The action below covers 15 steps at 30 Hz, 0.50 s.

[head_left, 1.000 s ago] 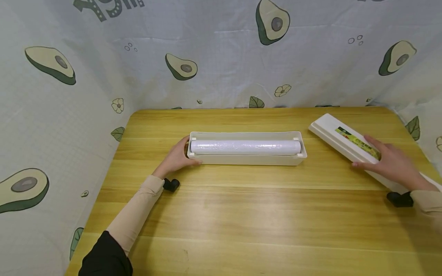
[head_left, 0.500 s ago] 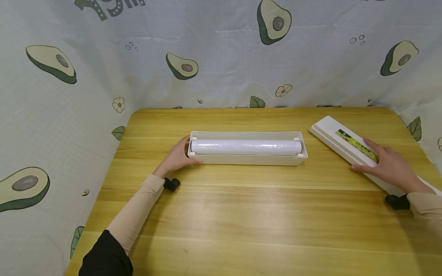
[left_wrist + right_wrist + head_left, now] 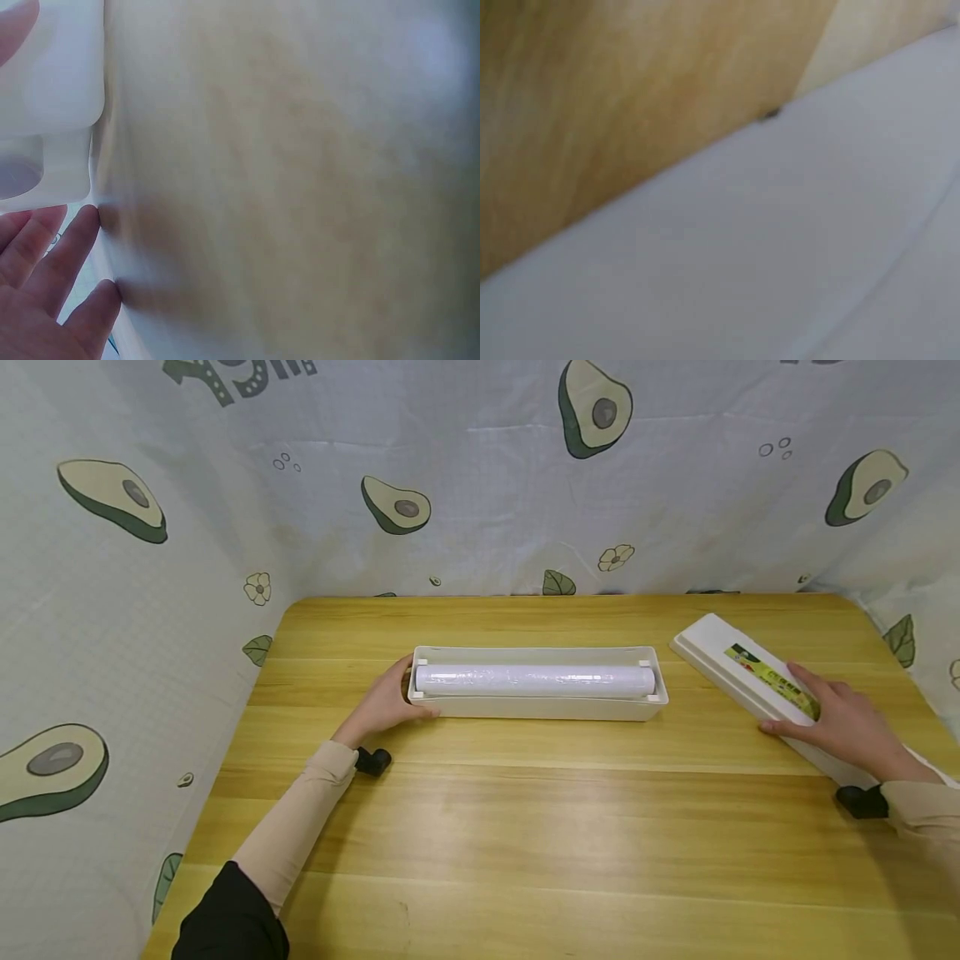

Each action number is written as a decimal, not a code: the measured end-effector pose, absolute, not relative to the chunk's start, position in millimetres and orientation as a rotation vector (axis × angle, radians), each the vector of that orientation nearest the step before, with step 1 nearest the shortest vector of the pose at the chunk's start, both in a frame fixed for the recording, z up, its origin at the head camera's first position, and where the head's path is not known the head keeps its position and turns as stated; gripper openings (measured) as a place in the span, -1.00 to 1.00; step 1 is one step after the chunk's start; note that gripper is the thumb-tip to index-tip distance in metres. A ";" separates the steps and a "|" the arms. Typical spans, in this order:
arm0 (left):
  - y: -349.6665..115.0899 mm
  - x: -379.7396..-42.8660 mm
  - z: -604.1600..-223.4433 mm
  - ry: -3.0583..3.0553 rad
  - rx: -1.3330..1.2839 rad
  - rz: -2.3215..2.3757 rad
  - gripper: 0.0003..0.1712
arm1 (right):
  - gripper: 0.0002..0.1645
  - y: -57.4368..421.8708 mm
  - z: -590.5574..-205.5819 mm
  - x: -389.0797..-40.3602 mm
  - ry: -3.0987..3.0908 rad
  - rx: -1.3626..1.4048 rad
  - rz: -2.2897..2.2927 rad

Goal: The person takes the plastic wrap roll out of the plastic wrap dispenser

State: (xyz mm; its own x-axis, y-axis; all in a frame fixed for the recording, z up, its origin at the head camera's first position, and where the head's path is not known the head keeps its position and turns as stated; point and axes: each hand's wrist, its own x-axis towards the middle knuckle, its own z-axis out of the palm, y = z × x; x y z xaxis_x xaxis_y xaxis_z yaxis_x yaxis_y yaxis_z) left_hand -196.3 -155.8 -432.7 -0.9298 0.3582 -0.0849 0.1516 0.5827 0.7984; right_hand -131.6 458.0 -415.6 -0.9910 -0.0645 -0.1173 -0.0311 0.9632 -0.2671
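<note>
A long white plastic wrap dispenser box [image 3: 540, 707] lies lengthwise on the table with its top off. Inside it sits a roll of cling film [image 3: 534, 680]. My left hand [image 3: 384, 700] grips the box's left end, thumb along the front wall and fingers behind; the left wrist view shows the fingers [image 3: 56, 262] under the white end. At the right, a white lid [image 3: 723, 647] with a yellow-green label [image 3: 765, 677] lies at a slant. Across its width my right hand [image 3: 851, 727] holds it, thumb on the near side. In the right wrist view, the white lid [image 3: 727, 225] is blurred and no fingers show.
The wooden table [image 3: 525, 835] stretches in front of both hands. An avatar-free cloth with avocado prints [image 3: 480, 460] hangs behind the table and along its sides. A dark wrist camera mount [image 3: 372, 762] sits at the left cuff, another mount [image 3: 862, 802] at the right.
My right hand and the lid have shifted slightly left and toward me. The left hand and the box have stayed in place.
</note>
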 end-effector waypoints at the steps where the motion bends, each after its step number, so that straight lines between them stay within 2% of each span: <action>1: -155.7 -196.5 -432.8 2.575 0.425 1.270 0.20 | 0.35 458.2 -415.7 -131.7 2.987 -0.073 -0.412; 15: -155.4 -196.1 -432.0 2.569 0.420 1.279 0.21 | 0.21 450.0 -394.6 -142.5 3.003 -0.162 -0.705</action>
State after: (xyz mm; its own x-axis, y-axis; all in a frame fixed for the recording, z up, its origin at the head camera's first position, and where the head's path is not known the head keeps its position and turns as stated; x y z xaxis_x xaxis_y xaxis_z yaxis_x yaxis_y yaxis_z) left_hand -196.1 -155.4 -432.0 -0.9296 0.3584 -0.0857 0.1476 0.5753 0.8045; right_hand -142.5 450.0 -394.6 -0.9931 -0.1138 -0.0278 -0.0895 0.8905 -0.4461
